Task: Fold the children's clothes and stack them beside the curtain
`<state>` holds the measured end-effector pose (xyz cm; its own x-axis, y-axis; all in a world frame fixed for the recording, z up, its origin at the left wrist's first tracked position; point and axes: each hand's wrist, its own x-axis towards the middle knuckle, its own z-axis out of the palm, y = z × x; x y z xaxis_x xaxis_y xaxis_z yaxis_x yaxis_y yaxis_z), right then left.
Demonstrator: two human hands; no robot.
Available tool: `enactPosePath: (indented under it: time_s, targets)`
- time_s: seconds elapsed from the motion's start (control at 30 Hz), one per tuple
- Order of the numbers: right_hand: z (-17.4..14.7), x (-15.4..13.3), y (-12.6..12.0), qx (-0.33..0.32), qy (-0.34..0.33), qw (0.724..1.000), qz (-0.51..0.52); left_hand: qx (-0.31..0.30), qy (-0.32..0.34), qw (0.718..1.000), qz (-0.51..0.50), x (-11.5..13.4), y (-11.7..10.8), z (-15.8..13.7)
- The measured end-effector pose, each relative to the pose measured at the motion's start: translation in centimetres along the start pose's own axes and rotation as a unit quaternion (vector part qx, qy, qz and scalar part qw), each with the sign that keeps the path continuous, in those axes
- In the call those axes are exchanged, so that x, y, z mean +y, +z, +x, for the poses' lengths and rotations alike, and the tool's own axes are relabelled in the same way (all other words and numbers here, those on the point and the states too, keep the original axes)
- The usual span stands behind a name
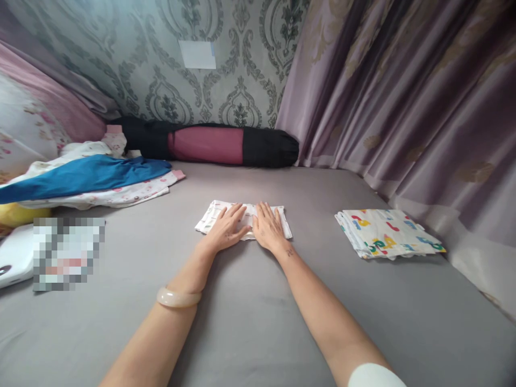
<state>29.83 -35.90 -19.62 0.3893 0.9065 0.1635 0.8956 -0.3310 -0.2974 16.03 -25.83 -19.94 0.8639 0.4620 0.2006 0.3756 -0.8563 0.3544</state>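
Note:
A small folded white cloth with a faint print lies on the grey bed sheet in front of me. My left hand rests flat on its left half, fingers stretched out. On the right half lies my right hand, also flat, with its fingers extended. The two hands are close together but apart, and they cover the middle of the cloth. Off to the right, a folded white cloth with colourful shapes lies by itself, touched by neither hand.
Loose clothes with a blue garment are heaped at the left. Below them lie a white device and a blurred-out item. A long black and maroon roll lies along the patterned wall. Purple curtains hang at the right.

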Motion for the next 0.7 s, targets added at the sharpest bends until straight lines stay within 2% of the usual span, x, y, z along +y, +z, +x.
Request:
enactPosePath:
  time_s: [0.07,0.2,0.5,0.6,0.7]
  targets:
    - [0.0,-0.1,0.0,-0.003,-0.018,1.000,0.008,-0.013,0.017,0.999,-0.039,-0.2,-0.2,0.0]
    - [0.0,0.1,0.3,-0.028,-0.024,0.999,0.008,-0.028,0.003,0.996,-0.085,-0.8,-0.1,0.0]
    - [0.0,0.2,0.6,-0.035,-0.022,0.999,-0.007,-0.032,-0.014,0.992,-0.120,-1.0,-0.3,0.2]
    - [0.2,0.0,0.1,-0.047,-0.016,0.999,-0.013,-0.013,-0.022,0.986,-0.166,-0.8,-0.5,0.1]
    - [0.6,-0.8,-0.5,-0.058,-0.005,0.998,-0.012,0.057,-0.063,0.970,-0.230,-1.1,-0.6,0.2]
